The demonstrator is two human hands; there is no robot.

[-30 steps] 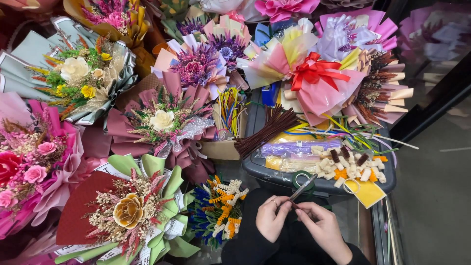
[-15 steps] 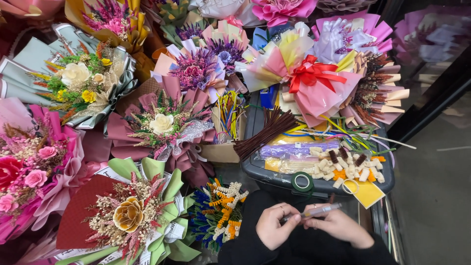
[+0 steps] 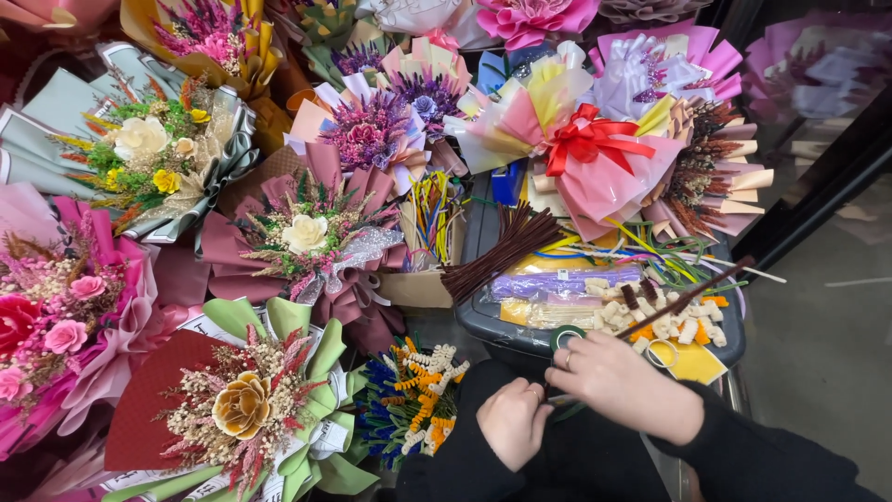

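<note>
The right hand [image 3: 621, 379] grasps a long brown stem [image 3: 683, 300] that slants up and away over the grey tray [image 3: 520, 339], and a ring shows on one finger. The left hand [image 3: 514, 420] sits just beside it, nearer the body, curled into a loose fist; what its fingers pinch is too small to tell. A roll of green tape [image 3: 564, 336] lies on the tray's near rim, touching the right hand's knuckles.

The tray is the one flat working surface. Inside it lie a bundle of dark brown stems [image 3: 506, 246] at the far left corner, purple stems in a clear bag [image 3: 562, 282] in the middle, and small cream and orange pieces [image 3: 664, 321] on the right. A yellow sheet [image 3: 697, 364] hangs over the tray's near right corner.

Left of the tray, bouquets crowd edge to edge: one in green paper with a tan flower [image 3: 243, 404], one in mauve paper with a cream rose [image 3: 307, 232], and a small bunch of blue, orange and cream curls [image 3: 415, 395] just beside the left hand. Behind the tray stands a pink bouquet with a red bow [image 3: 595, 153]. Right of the tray, bare grey floor [image 3: 827, 335] gives the only open room.
</note>
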